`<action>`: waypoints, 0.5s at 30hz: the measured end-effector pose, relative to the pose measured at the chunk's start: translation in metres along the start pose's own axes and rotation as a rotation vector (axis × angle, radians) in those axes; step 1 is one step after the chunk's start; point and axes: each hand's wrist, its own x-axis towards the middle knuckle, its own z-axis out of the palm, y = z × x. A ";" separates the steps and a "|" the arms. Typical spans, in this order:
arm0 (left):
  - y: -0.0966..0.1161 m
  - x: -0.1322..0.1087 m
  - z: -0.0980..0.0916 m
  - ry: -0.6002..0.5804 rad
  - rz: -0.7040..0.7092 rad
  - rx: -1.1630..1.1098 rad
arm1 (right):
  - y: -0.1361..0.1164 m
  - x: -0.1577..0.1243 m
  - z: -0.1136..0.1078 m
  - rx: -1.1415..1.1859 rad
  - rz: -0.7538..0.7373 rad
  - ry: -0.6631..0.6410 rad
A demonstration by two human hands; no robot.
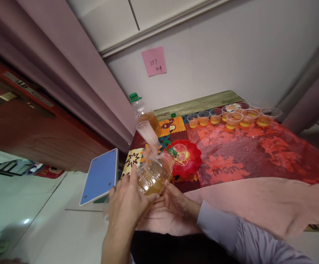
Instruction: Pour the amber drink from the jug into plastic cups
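Observation:
Both my hands grip a clear plastic jug (154, 172) partly filled with amber liquid, tilted with its open neck toward a small clear cup (180, 151) on a red plate (193, 161). My left hand (125, 203) wraps the jug's bottom from the left, thumb up. My right hand (175, 203) supports it from underneath, in a grey sleeve. A green ring hangs at the jug's neck.
A second bottle with a green cap (144, 113) and a stack of clear cups (147, 132) stand behind the jug. Several small cups of amber liquid (232, 118) line the table's far edge. A red patterned cloth (258, 154), a pink cloth (258, 205) and a blue board (100, 176) lie nearby.

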 end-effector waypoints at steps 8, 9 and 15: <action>0.000 0.001 -0.002 -0.014 0.002 0.015 | -0.001 0.001 0.002 0.029 -0.025 -0.027; 0.000 0.001 -0.002 -0.014 0.004 0.013 | -0.002 0.001 0.003 0.025 -0.024 -0.028; -0.001 0.001 -0.001 -0.018 0.006 0.009 | -0.004 -0.001 0.006 0.013 -0.032 -0.017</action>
